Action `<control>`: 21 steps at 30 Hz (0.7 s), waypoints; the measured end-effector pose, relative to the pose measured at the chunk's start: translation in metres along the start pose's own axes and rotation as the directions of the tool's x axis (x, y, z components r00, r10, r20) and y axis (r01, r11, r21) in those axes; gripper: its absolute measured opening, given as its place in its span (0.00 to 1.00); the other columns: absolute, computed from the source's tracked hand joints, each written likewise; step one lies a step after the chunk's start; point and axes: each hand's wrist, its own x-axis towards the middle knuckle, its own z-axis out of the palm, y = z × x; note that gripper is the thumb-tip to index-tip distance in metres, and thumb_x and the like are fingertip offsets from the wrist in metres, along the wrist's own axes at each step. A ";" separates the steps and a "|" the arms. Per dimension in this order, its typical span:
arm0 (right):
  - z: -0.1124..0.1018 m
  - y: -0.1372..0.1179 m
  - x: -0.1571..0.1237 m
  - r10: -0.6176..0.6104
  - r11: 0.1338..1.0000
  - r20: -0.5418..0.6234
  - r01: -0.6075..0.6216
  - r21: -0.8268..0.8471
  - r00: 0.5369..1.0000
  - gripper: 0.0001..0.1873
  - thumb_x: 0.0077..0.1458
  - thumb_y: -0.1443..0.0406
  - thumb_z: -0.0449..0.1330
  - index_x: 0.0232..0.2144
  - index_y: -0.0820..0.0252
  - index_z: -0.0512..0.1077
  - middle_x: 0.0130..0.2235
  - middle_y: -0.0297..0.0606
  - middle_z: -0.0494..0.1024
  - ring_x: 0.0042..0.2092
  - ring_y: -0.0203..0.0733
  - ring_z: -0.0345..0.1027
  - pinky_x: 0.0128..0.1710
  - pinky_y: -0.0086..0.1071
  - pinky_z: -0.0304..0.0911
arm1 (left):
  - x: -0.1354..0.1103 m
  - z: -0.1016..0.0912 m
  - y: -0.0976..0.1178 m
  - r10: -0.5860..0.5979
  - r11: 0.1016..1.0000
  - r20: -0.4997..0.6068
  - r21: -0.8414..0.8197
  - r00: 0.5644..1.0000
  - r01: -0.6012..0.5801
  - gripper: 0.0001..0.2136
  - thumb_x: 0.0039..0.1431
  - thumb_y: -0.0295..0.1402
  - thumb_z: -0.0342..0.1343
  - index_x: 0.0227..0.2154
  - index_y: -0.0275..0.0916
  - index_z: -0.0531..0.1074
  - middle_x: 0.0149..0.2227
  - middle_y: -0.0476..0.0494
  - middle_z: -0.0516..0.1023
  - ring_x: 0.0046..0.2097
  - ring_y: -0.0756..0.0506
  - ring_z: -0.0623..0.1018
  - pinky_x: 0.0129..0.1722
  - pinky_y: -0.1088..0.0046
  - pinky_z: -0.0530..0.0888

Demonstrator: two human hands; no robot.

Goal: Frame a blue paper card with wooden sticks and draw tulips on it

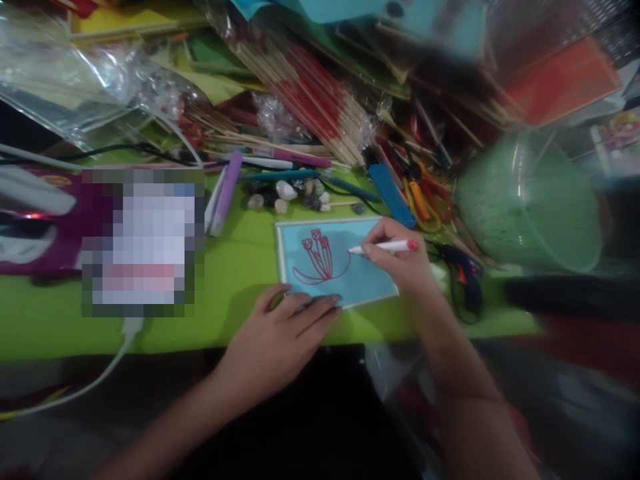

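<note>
A light-blue board (345, 287) with pale edging lies on the green tabletop. On it is a red line drawing (319, 257) of several flowers on stems, with curved lines sweeping out on both sides. My right hand (400, 257) is closed around a white marker with a red end (393, 247), its tip touching the end of the right curve. My left hand (293, 327) lies flat with fingers stretched, the fingertips resting on the board's lower left edge.
Several small stones (287, 193) and some pens (285, 175) lie behind the board. A glue gun (465, 273), orange-handled pliers (420, 193) and a green bucket (530, 200) stand to the right. A blurred-out phone-like object (145, 240) with a white cable lies left. Bundled sticks (310, 87) pile up behind.
</note>
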 end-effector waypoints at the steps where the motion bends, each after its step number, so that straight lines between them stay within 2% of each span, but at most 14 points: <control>1: 0.000 0.000 0.000 -0.007 1.000 0.004 0.007 -0.005 1.000 0.05 0.54 0.64 0.64 0.27 0.57 0.73 0.26 0.30 0.74 0.28 0.36 0.65 0.29 0.32 0.57 | 0.000 0.000 0.000 -0.001 1.000 0.002 0.001 1.000 0.001 0.14 0.72 0.28 0.53 0.56 0.42 0.77 0.59 0.55 0.82 0.50 0.42 0.76 0.56 0.53 0.66; 21: -0.001 -0.002 -0.002 -0.065 0.996 0.037 0.067 -0.059 0.997 0.05 0.55 0.66 0.64 0.27 0.57 0.73 0.27 0.29 0.75 0.28 0.36 0.65 0.29 0.32 0.55 | 0.002 -0.001 0.000 -0.007 1.000 0.020 0.001 1.000 0.007 0.15 0.70 0.28 0.56 0.56 0.43 0.77 0.59 0.56 0.82 0.50 0.43 0.76 0.57 0.54 0.66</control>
